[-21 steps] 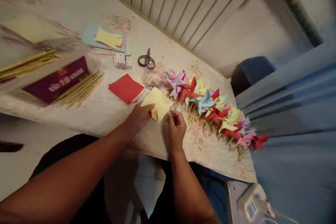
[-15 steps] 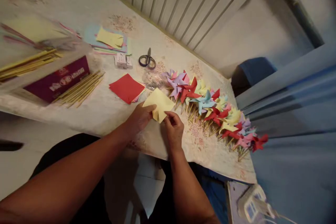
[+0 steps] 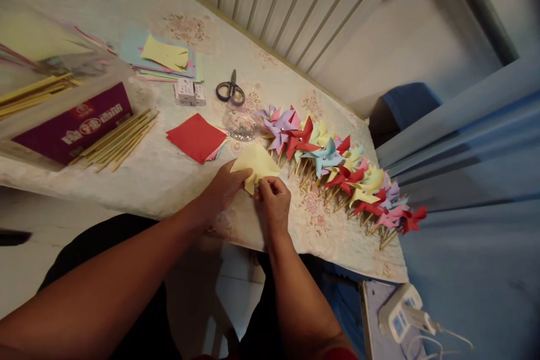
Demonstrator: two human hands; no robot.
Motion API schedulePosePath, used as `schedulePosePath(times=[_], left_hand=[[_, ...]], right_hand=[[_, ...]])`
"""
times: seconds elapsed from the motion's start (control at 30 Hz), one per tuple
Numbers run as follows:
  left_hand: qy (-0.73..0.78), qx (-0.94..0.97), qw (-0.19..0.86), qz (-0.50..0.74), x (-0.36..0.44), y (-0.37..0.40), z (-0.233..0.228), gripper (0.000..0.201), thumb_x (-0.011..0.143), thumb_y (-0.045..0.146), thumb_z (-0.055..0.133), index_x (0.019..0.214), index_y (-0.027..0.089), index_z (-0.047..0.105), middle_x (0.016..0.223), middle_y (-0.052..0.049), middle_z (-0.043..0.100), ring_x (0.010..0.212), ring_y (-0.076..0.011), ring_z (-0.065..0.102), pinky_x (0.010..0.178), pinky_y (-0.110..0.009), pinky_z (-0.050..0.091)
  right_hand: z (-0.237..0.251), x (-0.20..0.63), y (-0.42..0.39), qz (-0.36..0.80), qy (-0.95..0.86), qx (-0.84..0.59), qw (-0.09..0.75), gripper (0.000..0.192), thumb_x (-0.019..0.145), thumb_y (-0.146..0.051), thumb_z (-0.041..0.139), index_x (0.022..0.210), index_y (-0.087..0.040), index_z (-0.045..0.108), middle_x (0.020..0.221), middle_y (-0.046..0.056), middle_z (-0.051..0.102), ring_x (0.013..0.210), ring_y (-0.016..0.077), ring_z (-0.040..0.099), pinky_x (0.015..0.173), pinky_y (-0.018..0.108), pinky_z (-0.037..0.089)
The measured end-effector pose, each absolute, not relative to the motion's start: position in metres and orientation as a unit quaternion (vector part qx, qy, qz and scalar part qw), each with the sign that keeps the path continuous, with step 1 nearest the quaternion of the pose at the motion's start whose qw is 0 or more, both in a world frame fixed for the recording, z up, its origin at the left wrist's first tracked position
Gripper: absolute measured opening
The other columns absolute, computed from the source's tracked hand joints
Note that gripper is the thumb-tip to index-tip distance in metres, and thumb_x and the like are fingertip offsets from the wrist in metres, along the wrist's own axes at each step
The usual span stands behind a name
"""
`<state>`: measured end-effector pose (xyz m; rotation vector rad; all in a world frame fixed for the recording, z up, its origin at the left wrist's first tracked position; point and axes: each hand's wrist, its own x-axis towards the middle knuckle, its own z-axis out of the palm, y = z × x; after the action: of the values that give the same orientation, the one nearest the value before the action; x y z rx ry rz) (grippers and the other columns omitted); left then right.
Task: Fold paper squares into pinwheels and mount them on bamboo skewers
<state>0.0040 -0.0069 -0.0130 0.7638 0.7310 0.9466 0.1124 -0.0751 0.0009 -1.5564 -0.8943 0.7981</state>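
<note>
Both hands meet over a pale yellow square of folded paper (image 3: 258, 163) that lies near the front edge of the table covered with a cream floral cloth (image 3: 139, 180). The left hand (image 3: 223, 187) lies on the paper's near left edge, fingers curled over it and thumb pressing it down, so it is closed on the sheet. The right hand (image 3: 274, 202) pinches the paper's near corner between thumb and fingertips, just beside the left hand, the two almost touching. Right of the paper, and just beside its far right edge, a long row of finished paper pinwheels in red, lilac, light blue, yellow and pink on wooden sticks (image 3: 337, 171) runs off to the right across the table. Left of the paper lies a small stack of red paper squares (image 3: 196, 136), with other colours showing under it. Farther left, a bundle of thin wooden sticks (image 3: 118, 139) rests beside a dark red cardboard box with printed labels (image 3: 71, 124). Toward the far side lie a pair of dark-handled scissors (image 3: 230, 90), a small white box (image 3: 185, 91), and a loose pile of pastel paper sheets with a yellow one on top (image 3: 162, 59). A clear heap of small shiny pieces (image 3: 240, 126) sits between the scissors and the pinwheels; what they are is too blurred to tell.
</note>
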Motion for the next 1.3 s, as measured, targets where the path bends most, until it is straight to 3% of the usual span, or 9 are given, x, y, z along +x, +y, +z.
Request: schedulePosePath(times=[0.53, 0.8, 1.07, 1.3], left_hand=[[0.424, 0.529, 0.622, 0.393, 0.000, -0.013, -0.002, 0.048, 0.076, 0.035, 0.059, 0.116, 0.011, 0.069, 0.111, -0.009, 0.075, 0.100, -0.0264, 0.066, 0.087, -0.034, 0.051], [0.434, 0.541, 0.609, 0.384, 0.000, -0.015, 0.003, 0.046, 0.076, 0.036, 0.059, 0.114, 0.012, 0.070, 0.111, -0.008, 0.075, 0.102, -0.0268, 0.066, 0.092, -0.035, 0.051], [0.426, 0.487, 0.650, 0.399, 0.003, -0.016, -0.004, 0.043, 0.075, 0.032, 0.062, 0.112, 0.012, 0.072, 0.101, -0.007, 0.075, 0.089, -0.0230, 0.065, 0.079, -0.030, 0.050], [0.432, 0.488, 0.652, 0.387, 0.002, -0.017, 0.000, 0.042, 0.074, 0.033, 0.064, 0.108, 0.012, 0.073, 0.099, -0.006, 0.075, 0.086, -0.0226, 0.064, 0.080, -0.031, 0.050]], right_hand=[[0.009, 0.109, -0.074, 0.315, -0.336, -0.704, 0.541, 0.020, 0.076, -0.037, 0.065, 0.069, -0.019, 0.064, 0.055, -0.006, 0.052, 0.053, 0.0112, 0.044, 0.054, 0.024, 0.035], [0.008, 0.108, -0.075, 0.302, -0.342, -0.706, 0.541, 0.021, 0.078, -0.037, 0.063, 0.067, -0.019, 0.061, 0.056, -0.006, 0.052, 0.056, 0.0118, 0.045, 0.056, 0.025, 0.036], [0.003, 0.108, -0.073, 0.297, -0.330, -0.712, 0.544, 0.022, 0.078, -0.039, 0.064, 0.068, -0.020, 0.060, 0.058, -0.006, 0.053, 0.057, 0.0118, 0.044, 0.057, 0.026, 0.037], [0.007, 0.107, -0.074, 0.292, -0.332, -0.715, 0.541, 0.022, 0.077, -0.038, 0.063, 0.066, -0.020, 0.058, 0.058, -0.006, 0.051, 0.057, 0.0113, 0.043, 0.056, 0.025, 0.036]])
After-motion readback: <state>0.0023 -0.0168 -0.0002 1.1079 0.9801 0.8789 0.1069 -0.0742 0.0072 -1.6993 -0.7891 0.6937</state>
